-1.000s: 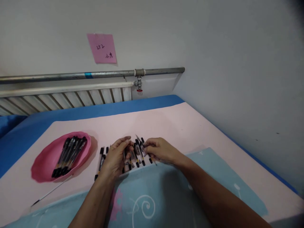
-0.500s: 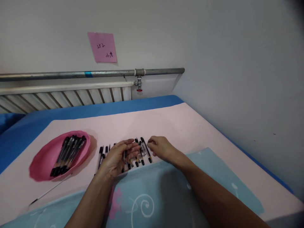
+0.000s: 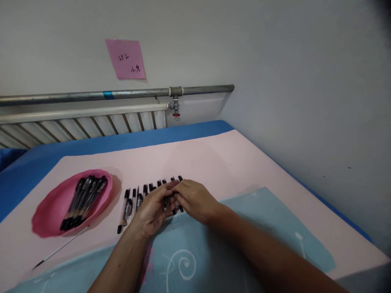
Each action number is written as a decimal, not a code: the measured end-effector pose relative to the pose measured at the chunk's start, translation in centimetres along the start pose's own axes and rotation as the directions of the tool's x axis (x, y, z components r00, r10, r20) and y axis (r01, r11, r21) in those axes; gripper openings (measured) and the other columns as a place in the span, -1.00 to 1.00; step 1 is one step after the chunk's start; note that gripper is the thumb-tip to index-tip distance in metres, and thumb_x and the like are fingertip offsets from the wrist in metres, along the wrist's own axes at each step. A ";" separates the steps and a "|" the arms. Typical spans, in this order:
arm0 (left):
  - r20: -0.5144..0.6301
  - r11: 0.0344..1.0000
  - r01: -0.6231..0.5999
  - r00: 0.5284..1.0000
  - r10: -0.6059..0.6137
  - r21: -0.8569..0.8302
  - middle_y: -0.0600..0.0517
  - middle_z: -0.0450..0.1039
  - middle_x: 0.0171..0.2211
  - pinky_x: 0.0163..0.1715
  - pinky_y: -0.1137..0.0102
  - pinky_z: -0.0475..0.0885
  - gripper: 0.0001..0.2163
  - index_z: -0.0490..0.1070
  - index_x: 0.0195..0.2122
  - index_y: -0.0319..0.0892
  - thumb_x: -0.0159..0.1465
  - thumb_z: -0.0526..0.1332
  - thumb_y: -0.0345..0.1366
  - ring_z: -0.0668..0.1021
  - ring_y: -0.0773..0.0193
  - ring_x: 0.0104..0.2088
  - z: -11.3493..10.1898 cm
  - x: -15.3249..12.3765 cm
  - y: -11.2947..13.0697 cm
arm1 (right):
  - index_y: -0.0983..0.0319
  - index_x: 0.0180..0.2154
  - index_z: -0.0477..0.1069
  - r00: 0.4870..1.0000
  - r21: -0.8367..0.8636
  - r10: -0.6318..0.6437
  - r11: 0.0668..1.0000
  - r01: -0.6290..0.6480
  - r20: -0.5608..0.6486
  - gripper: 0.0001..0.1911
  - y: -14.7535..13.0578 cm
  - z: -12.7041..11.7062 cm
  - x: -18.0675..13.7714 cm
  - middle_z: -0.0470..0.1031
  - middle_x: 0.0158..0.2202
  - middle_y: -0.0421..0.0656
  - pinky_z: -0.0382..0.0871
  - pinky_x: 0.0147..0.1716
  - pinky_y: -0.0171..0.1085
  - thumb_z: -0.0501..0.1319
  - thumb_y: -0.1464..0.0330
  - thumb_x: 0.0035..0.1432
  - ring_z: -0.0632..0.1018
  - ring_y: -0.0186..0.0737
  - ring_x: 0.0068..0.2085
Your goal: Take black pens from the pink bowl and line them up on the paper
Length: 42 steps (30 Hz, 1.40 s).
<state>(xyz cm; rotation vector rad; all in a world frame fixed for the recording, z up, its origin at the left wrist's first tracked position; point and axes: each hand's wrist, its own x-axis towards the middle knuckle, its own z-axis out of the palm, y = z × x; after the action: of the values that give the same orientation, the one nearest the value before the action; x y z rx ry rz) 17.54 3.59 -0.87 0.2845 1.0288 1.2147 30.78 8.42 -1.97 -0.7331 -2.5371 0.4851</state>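
A row of black pens lies side by side on the pink sheet. My left hand rests over the middle of the row, fingers curled toward the pens. My right hand covers the right end of the row, its fingers bent down onto the pens and touching my left fingertips. What the fingers grip is hidden beneath the hands. A pink bowl at the left holds several more black pens.
A thin white pen refill lies on the sheet near the bowl. A light blue patterned cloth covers the near side. Blue fabric, a radiator, a metal pipe and a pink note are beyond.
My right hand moved left onto the right end of the row, meeting my left hand. The view shifted slightly, so the bowl sits further left.
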 end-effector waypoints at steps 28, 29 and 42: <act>-0.013 0.956 -0.290 0.957 0.289 -0.050 -0.05 0.45 -0.21 -0.26 0.38 0.42 -0.79 0.36 -0.29 -0.21 0.00 0.24 -0.46 0.50 0.25 -0.20 0.8 0.6 -1.0 | 0.23 -0.33 0.32 0.839 0.624 0.420 0.565 -0.540 0.346 -0.86 -1.1 -1.3 0.3 0.31 -0.61 -0.32 0.16 -0.68 -0.49 0.11 0.44 -0.04 0.34 -0.47 -0.62; -0.010 0.953 -0.301 0.954 0.301 -0.042 -0.04 0.45 -0.21 -0.28 0.38 0.42 -0.79 0.36 -0.29 -0.20 0.00 0.24 -0.44 0.50 0.25 -0.20 0.8 0.6 -1.2 | 0.23 -0.32 0.31 0.840 0.656 0.423 0.534 -0.533 0.339 -0.85 -1.3 -0.9 0.4 0.31 -0.61 -0.33 0.16 -0.69 -0.49 0.12 0.44 -0.04 0.33 -0.47 -0.64; -0.017 0.904 -0.427 0.904 0.427 0.023 -0.06 0.39 -0.06 -0.06 0.36 0.27 -0.75 0.42 -0.24 -0.18 0.01 0.26 -0.35 0.39 0.22 -0.02 0.3 0.4 -0.7 | 0.26 -0.35 0.33 0.703 0.373 0.654 0.600 -0.707 0.279 -0.85 2.9 -1.9 0.7 0.34 -0.65 -0.28 0.11 -0.72 -0.46 0.14 0.39 -0.05 0.34 -0.43 -0.66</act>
<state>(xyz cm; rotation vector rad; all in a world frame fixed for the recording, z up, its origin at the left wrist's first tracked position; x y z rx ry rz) 18.26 3.81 -1.38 0.5340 1.0272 1.6062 32.40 11.53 -1.41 -1.5146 -1.9941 1.3632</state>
